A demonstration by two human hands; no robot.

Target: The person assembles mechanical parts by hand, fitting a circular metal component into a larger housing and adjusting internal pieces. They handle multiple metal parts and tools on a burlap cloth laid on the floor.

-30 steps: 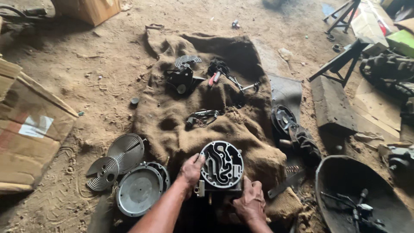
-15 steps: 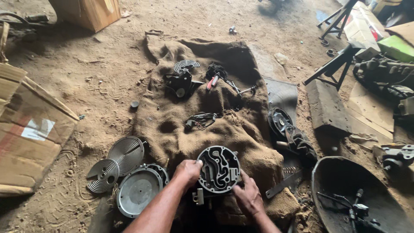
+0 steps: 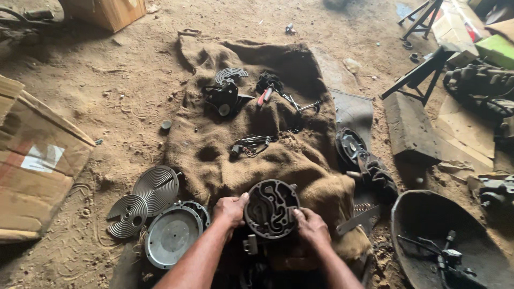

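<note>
Two hands, the left hand (image 3: 231,210) and the right hand (image 3: 312,227), with one round cast housing plate (image 3: 272,208) between their fingers. Just left of the left fingers lie three discs: two ribbed spiral discs (image 3: 156,187) (image 3: 128,215) and one flat grey cover disc (image 3: 172,236). Beyond the fingertips, one burlap sack (image 3: 278,155) (spread flat) carries one black motor part (image 3: 225,97) and one red-handled tool (image 3: 264,96). Right of the right fingers sits one dark bowl-shaped pan (image 3: 428,225). Far left, one cardboard box (image 3: 37,160).

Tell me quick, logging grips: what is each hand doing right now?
Left hand: closed on the left edge of the round metal housing.
Right hand: closed on its lower right edge.
</note>
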